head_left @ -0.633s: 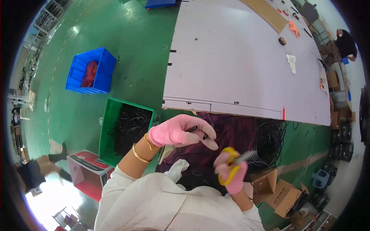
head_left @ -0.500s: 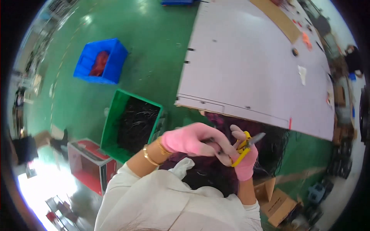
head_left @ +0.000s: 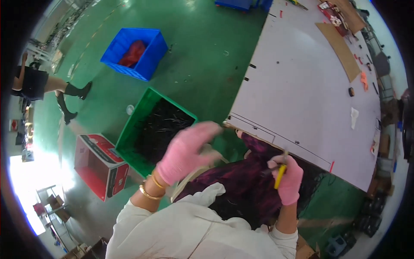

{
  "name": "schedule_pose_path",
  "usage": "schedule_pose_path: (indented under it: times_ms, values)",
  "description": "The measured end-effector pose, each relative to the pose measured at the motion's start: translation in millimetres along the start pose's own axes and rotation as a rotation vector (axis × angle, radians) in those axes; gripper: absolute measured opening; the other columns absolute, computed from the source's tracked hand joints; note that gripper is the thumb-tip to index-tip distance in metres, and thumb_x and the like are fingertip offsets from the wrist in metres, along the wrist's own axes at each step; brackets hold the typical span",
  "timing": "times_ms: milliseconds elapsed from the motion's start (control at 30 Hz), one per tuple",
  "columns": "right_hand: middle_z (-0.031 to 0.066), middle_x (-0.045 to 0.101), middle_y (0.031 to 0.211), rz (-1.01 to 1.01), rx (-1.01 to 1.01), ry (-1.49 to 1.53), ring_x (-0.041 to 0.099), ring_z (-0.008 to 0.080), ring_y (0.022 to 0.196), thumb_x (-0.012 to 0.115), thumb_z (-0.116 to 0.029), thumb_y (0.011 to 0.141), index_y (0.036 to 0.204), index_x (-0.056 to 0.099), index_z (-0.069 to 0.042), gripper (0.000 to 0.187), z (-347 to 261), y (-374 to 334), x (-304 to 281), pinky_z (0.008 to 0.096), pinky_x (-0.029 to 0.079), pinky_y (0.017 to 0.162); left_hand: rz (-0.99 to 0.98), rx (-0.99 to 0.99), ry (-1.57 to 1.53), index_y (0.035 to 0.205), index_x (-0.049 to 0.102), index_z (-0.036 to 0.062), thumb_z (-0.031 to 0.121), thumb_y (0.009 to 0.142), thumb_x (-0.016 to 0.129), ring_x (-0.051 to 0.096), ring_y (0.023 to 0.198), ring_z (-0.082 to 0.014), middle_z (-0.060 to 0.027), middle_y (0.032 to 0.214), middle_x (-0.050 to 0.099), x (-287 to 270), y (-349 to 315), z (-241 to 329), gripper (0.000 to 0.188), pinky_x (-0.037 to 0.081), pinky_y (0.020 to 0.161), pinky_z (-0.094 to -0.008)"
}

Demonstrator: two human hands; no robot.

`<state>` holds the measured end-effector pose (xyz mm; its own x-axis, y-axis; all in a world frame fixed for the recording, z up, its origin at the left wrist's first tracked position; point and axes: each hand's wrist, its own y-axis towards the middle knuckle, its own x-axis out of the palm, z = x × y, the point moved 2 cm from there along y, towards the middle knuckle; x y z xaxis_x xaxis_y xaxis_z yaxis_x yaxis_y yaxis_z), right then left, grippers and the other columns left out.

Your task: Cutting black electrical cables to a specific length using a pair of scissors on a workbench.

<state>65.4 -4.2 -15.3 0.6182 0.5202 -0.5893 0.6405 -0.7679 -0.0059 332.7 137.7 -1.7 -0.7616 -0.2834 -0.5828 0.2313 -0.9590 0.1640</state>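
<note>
My left hand point(head_left: 186, 151), in a pink glove, is raised over the right edge of the green bin point(head_left: 133, 118). Its fingers are spread and a little blurred, and I see nothing between them. Black strands point(head_left: 157, 131) fill much of that bin. In my right hand point(head_left: 290, 178), also gloved, I grip yellow-handled snips point(head_left: 280, 176) in front of the table's near edge. Their blades are partly hidden and hard to make out. Dark purple patterned cloth point(head_left: 235, 175) covers my lap, and a dark heap point(head_left: 235, 206) lies on it.
A white-topped table point(head_left: 302, 95) stands ahead on the right, with a cardboard strip point(head_left: 340, 52) and small tools. On the green floor are a blue crate point(head_left: 157, 54) with a red bundle inside and an open red-and-white carton point(head_left: 92, 166). A person point(head_left: 47, 84) is walking at the far left.
My left hand has left my right hand and swung leftward to the green bin, its fingers opening. My right hand still holds the snips, now more upright. The view has shifted.
</note>
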Motion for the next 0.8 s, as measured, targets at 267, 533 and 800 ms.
schedule_pose_path:
  times_ms: [267, 533, 800]
  values:
    - [0.0096, 0.063, 0.075, 0.053, 0.248, 0.148, 0.057, 0.0162, 0.061, 0.077, -0.003, 0.073, 0.089, 0.062, -0.002, 0.022, -16.3, 2.6, 3.3, 0.0282, 0.045, 0.056, -0.199, -0.230, -0.947, 0.111, 0.065, -0.0010, 0.000, 0.087, 0.066, 0.066, 0.088, -0.0147, -0.0089, 0.100, 0.068, 82.1, 42.5, 57.8, 0.024, 0.054, 0.081, -0.0277]
    - [0.0014, 0.057, 0.073, 0.225, 0.374, 0.008, 0.055, 0.0087, 0.065, 0.066, -0.002, 0.077, 0.087, 0.060, -0.001, 0.012, 20.8, -17.4, -107.1, 0.0234, 0.045, 0.061, 0.269, -0.463, -1.191, 0.094, 0.066, -0.0095, 0.008, 0.096, 0.045, 0.064, 0.070, -0.0155, -0.0137, 0.086, 0.069, 46.5, 66.8, 22.5, 0.027, 0.053, 0.069, -0.0272]
    - [-0.0001, 0.057, 0.077, 0.920, 0.365, -0.488, 0.053, 0.0099, 0.066, 0.059, 0.000, 0.085, 0.096, 0.060, -0.001, 0.011, 118.5, -196.2, -269.7, 0.0238, 0.046, 0.063, 0.467, -0.166, -1.483, 0.107, 0.053, -0.0017, 0.029, 0.099, 0.055, 0.053, 0.073, -0.0104, -0.0114, 0.097, 0.056, 21.0, 78.2, -4.0, 0.032, 0.045, 0.059, -0.0236]
